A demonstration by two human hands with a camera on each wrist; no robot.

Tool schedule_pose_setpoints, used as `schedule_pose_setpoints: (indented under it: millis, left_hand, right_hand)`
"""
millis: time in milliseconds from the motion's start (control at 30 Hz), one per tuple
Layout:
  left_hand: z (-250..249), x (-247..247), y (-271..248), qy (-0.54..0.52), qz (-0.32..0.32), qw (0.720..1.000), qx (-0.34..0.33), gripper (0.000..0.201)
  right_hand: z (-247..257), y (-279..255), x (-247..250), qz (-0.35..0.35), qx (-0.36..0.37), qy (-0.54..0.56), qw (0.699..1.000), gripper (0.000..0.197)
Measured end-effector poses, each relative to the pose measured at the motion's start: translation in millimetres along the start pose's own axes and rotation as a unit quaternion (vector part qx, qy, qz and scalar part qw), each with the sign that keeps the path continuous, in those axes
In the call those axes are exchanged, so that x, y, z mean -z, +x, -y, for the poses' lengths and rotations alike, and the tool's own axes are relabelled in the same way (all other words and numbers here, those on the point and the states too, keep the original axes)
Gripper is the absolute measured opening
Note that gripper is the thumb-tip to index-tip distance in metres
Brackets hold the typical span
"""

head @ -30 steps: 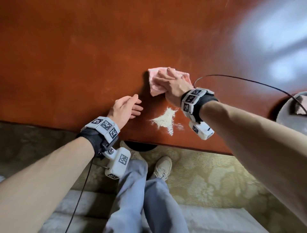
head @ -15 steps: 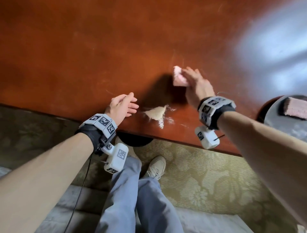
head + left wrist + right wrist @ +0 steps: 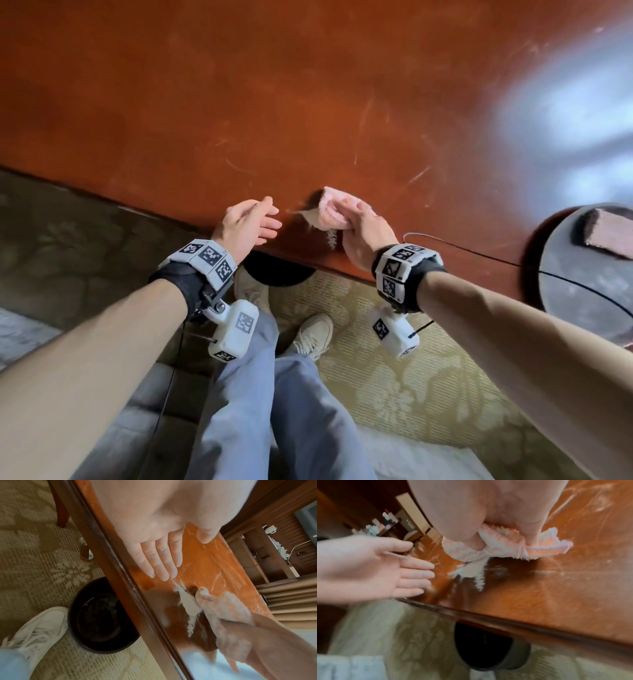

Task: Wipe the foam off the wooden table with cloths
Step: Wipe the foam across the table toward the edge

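Observation:
A small patch of white foam [image 3: 313, 219] [image 3: 189, 604] [image 3: 471, 572] lies near the front edge of the reddish wooden table [image 3: 308, 102]. My right hand [image 3: 356, 222] grips a bunched pink cloth [image 3: 330, 209] [image 3: 501, 546] [image 3: 228, 609] and presses it on the table at the foam's right side. My left hand [image 3: 255, 222] [image 3: 161, 563] [image 3: 402, 572] is held flat with straight fingers at the table edge, just left of the foam, holding nothing.
A dark round bin [image 3: 102, 616] [image 3: 489, 649] stands on the patterned carpet under the table edge, below the foam. A grey round tray [image 3: 589, 270] with a second pinkish cloth [image 3: 608, 229] sits at the table's right. My legs and white shoes [image 3: 311, 337] are below.
My right hand has dragged the pink cloth back toward the table edge and left, reaching the foam. The foam patch looks smaller. My left hand stays flat at the edge.

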State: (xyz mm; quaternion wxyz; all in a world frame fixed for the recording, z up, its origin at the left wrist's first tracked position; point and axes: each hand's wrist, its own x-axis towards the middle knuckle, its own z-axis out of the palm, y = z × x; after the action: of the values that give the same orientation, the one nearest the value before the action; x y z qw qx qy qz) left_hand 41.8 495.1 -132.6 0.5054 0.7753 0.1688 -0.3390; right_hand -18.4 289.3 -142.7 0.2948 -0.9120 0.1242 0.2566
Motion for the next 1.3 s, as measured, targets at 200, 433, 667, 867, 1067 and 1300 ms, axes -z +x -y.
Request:
schedule_pose_setpoints:
  millis: [200,433,667,867,1067,1300]
  left_hand:
    - [5.1,9.8,-10.9,0.002,0.004,1.0,-0.005,0.039]
    - [15.5,22.6,-10.0,0.017,0.007,1.0,-0.007,0.039]
    - [34.8,27.1,-14.9,0.037,0.031,0.999,0.002,0.037]
    - [23.5,30.8,-3.5,0.053,0.052,0.997,-0.026,0.036]
    - [-5.7,12.9,10.2,0.043,0.063,0.996,-0.047,0.037]
    - [-29.9,-15.5,13.8,0.05,0.087,0.994,-0.052,0.038]
  right_hand:
    - [-19.1,9.7,43.7,-0.139,-0.114,-0.002,0.984,0.062]
    - [-39.6,9.2,12.6,-0.107,-0.108,-0.069,0.986,0.056]
    - [-13.2,-9.1,4.4,-0.176,-0.059,0.024,0.982,0.05]
    - [-72.9,27.9,70.5,-0.242,-0.186,-0.014,0.952,0.058]
    - [-97.4,40.0,86.5,-0.182,-0.212,0.018,0.96,0.056]
    - [-45.9,15.0,18.2,-0.072,-0.147,-0.069,0.984,0.071]
